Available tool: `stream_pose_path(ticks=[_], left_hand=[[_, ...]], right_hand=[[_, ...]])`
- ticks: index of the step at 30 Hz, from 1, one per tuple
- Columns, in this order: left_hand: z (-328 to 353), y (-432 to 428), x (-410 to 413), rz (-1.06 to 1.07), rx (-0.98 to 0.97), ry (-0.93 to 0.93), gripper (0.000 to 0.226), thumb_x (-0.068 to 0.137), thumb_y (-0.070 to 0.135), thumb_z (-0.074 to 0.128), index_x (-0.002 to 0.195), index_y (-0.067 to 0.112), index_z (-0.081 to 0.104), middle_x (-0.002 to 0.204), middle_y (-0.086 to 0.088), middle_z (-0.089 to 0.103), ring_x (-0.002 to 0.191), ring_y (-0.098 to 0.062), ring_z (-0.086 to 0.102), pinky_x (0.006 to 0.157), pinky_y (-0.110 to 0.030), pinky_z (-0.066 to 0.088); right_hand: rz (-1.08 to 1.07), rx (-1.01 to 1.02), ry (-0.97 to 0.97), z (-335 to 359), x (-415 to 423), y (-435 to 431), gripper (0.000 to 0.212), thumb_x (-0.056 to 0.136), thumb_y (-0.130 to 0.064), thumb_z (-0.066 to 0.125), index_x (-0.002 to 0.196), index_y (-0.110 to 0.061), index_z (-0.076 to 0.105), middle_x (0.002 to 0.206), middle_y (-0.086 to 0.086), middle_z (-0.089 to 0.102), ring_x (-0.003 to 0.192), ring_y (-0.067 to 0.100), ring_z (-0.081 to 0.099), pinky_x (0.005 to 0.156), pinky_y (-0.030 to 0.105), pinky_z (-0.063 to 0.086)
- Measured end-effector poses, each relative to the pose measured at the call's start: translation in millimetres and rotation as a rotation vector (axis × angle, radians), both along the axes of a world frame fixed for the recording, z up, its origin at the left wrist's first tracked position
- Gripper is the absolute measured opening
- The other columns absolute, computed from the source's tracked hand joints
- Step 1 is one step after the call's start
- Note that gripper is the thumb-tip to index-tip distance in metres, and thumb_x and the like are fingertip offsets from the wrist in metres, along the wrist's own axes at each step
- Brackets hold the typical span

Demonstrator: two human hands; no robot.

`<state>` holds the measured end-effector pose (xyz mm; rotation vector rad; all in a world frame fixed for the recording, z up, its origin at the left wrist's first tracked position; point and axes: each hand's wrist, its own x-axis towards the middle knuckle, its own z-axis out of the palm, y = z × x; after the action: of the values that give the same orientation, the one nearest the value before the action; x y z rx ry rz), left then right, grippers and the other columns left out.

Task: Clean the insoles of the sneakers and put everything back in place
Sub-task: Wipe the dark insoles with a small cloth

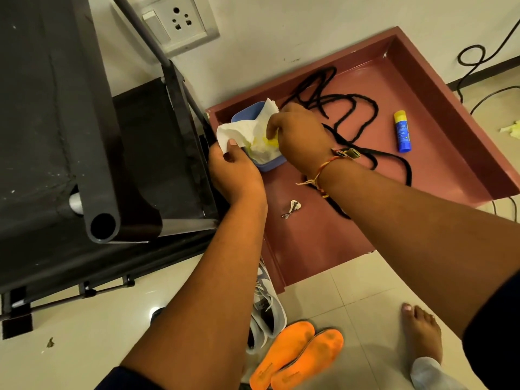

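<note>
Two orange insoles point(298, 356) lie side by side on the tiled floor at the bottom. Grey sneakers point(266, 308) lie just left of them, partly hidden by my left forearm. A blue bowl point(244, 115) stands on the reddish-brown tray point(439, 114). A white paper towel point(244, 130), stained yellow, hangs over and into the bowl. My left hand point(233, 170) pinches the towel's near corner with thumb on top. My right hand point(298, 133) grips the towel's wet yellow part inside the bowl.
Black shoelaces point(351, 114) sprawl over the tray, with a blue and yellow stick tube point(402, 130) to the right and a small metal clip point(292, 208) near the front. A black rack point(84, 136) stands at the left. My bare foot point(422, 333) is at lower right.
</note>
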<state>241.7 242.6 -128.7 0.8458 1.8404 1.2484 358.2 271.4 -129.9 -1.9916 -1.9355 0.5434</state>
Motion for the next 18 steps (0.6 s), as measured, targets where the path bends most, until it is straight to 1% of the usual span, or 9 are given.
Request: stream_pose_path(ticks=[1, 2, 3, 4, 6, 8, 11, 14, 18], left_hand=[[-1.0, 1.5, -0.3, -0.001, 0.002, 0.012, 0.03, 0.105, 0.026, 0.051, 0.131, 0.015, 0.06, 0.125, -0.003, 0.066, 0.106, -0.015, 0.066, 0.066, -0.009, 0.052], [-2.0, 3.0, -0.5, -0.004, 0.002, 0.021, 0.03, 0.105, 0.026, 0.051, 0.131, 0.015, 0.061, 0.124, -0.002, 0.067, 0.103, -0.013, 0.065, 0.061, -0.005, 0.049], [-3.0, 4.2, -0.5, -0.008, 0.0, 0.027, 0.029, 0.105, 0.025, 0.051, 0.13, 0.014, 0.062, 0.123, -0.002, 0.067, 0.099, -0.01, 0.064, 0.058, -0.002, 0.046], [-4.1, 5.2, -0.7, -0.013, -0.004, 0.031, 0.029, 0.105, 0.025, 0.051, 0.128, 0.014, 0.063, 0.12, -0.002, 0.068, 0.094, -0.008, 0.062, 0.056, -0.002, 0.045], [-6.5, 6.3, -0.9, -0.022, -0.02, 0.036, 0.027, 0.105, 0.025, 0.051, 0.125, 0.014, 0.065, 0.112, 0.002, 0.068, 0.086, -0.004, 0.061, 0.055, -0.003, 0.043], [-8.5, 7.2, -1.2, -0.022, -0.038, 0.034, 0.026, 0.105, 0.026, 0.051, 0.123, 0.015, 0.066, 0.105, 0.006, 0.065, 0.079, 0.0, 0.059, 0.057, -0.005, 0.042], [-10.7, 8.1, -1.7, -0.021, -0.051, 0.026, 0.026, 0.105, 0.026, 0.051, 0.123, 0.015, 0.066, 0.102, 0.008, 0.063, 0.079, 0.001, 0.058, 0.061, -0.007, 0.041], [-11.8, 6.2, -1.7, -0.027, -0.06, 0.026, 0.027, 0.105, 0.026, 0.052, 0.126, 0.015, 0.065, 0.105, 0.009, 0.062, 0.088, -0.003, 0.059, 0.062, -0.007, 0.041], [-10.2, 5.3, -1.5, -0.015, -0.043, 0.008, 0.027, 0.105, 0.025, 0.052, 0.125, 0.014, 0.066, 0.105, 0.008, 0.063, 0.093, -0.005, 0.061, 0.065, -0.008, 0.044]], right_hand=[[0.044, -0.014, -0.043, 0.2, -2.7, 1.8, 0.037, 0.09, -0.017, 0.041, 0.101, -0.01, 0.075, 0.11, 0.015, 0.062, 0.101, 0.033, 0.058, 0.085, 0.041, 0.047], [0.066, -0.01, -0.077, -0.4, -6.2, 3.3, 0.051, 0.087, -0.029, 0.031, 0.1, -0.007, 0.075, 0.109, 0.015, 0.063, 0.1, 0.034, 0.059, 0.086, 0.044, 0.048], [0.07, -0.005, -0.094, -1.6, -9.0, 3.9, 0.064, 0.082, -0.039, 0.024, 0.1, -0.005, 0.075, 0.107, 0.014, 0.064, 0.097, 0.033, 0.058, 0.084, 0.045, 0.05], [0.063, -0.006, -0.119, -2.2, -10.7, 3.8, 0.067, 0.081, -0.046, 0.024, 0.1, -0.007, 0.075, 0.107, 0.011, 0.064, 0.096, 0.03, 0.057, 0.082, 0.043, 0.05], [0.085, -0.013, -0.209, -4.3, -11.7, 2.8, 0.052, 0.09, -0.053, 0.041, 0.105, -0.017, 0.074, 0.112, 0.007, 0.061, 0.098, 0.027, 0.053, 0.079, 0.038, 0.046], [0.111, 0.015, -0.249, -6.2, -11.8, 4.4, 0.036, 0.091, -0.052, 0.057, 0.115, -0.028, 0.071, 0.118, 0.004, 0.057, 0.106, 0.028, 0.05, 0.081, 0.037, 0.041], [0.088, 0.028, -0.242, -10.9, -13.6, 7.9, 0.029, 0.093, -0.041, 0.062, 0.118, -0.031, 0.07, 0.121, 0.004, 0.055, 0.11, 0.029, 0.048, 0.079, 0.035, 0.035], [0.009, 0.063, -0.157, -15.7, -15.8, 5.8, 0.026, 0.093, -0.039, 0.059, 0.114, -0.028, 0.072, 0.119, 0.004, 0.056, 0.11, 0.029, 0.048, 0.081, 0.035, 0.036], [-0.209, 0.064, 0.187, -15.1, -15.2, 2.3, 0.024, 0.087, -0.039, 0.059, 0.104, -0.029, 0.073, 0.115, 0.0, 0.062, 0.11, 0.029, 0.051, 0.09, 0.044, 0.046]])
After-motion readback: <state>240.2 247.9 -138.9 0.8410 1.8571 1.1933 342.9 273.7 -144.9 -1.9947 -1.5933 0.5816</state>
